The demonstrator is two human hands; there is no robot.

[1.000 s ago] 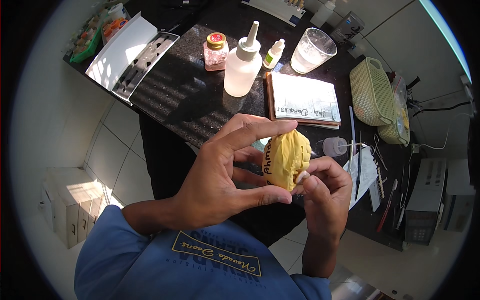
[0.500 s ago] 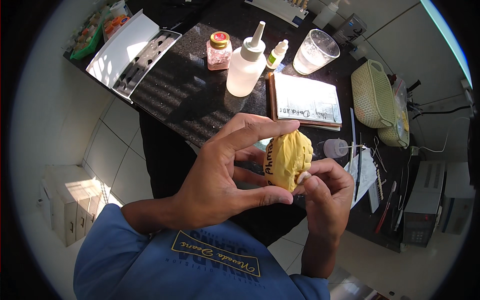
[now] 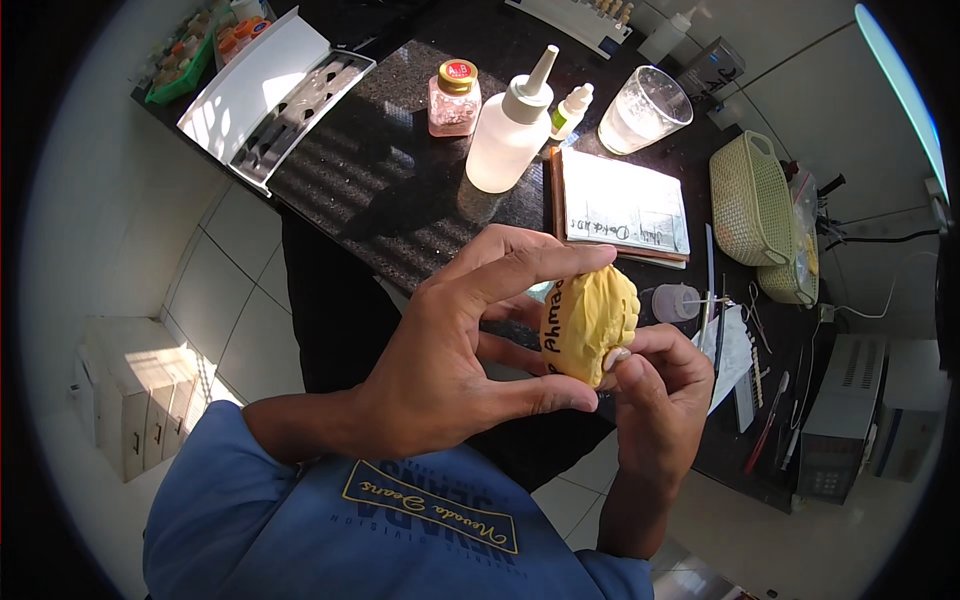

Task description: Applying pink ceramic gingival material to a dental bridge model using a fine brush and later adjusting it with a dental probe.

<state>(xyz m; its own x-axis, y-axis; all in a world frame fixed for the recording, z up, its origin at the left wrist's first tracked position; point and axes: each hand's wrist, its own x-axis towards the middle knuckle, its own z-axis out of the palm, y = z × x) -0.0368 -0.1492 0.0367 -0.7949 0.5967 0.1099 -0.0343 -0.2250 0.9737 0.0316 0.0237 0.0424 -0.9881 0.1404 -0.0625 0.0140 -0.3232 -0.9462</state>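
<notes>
Yellow dental cast (image 3: 590,322), marked with dark handwriting along one edge, is held above the near edge of a dark speckled bench (image 3: 400,190). The left hand (image 3: 450,360) grips it between index finger on top and thumb beneath; the right hand (image 3: 660,395) pinches its lower side, thumb pressed against the cast. Just beyond the cast lies a white booklet (image 3: 622,208) with a handwritten strip. Beyond the booklet stand a white squeeze bottle (image 3: 508,130) with a pointed nozzle, a small dropper bottle (image 3: 570,108), a pink jar (image 3: 453,98) with a yellow lid bearing a red label, and a clear plastic cup (image 3: 645,110). Right of the booklet sits a pale green woven basket (image 3: 750,200). Far left of the bottle, an open white case (image 3: 270,95) catches sunlight. Pale floor tiles (image 3: 215,300) show below the bench.
</notes>
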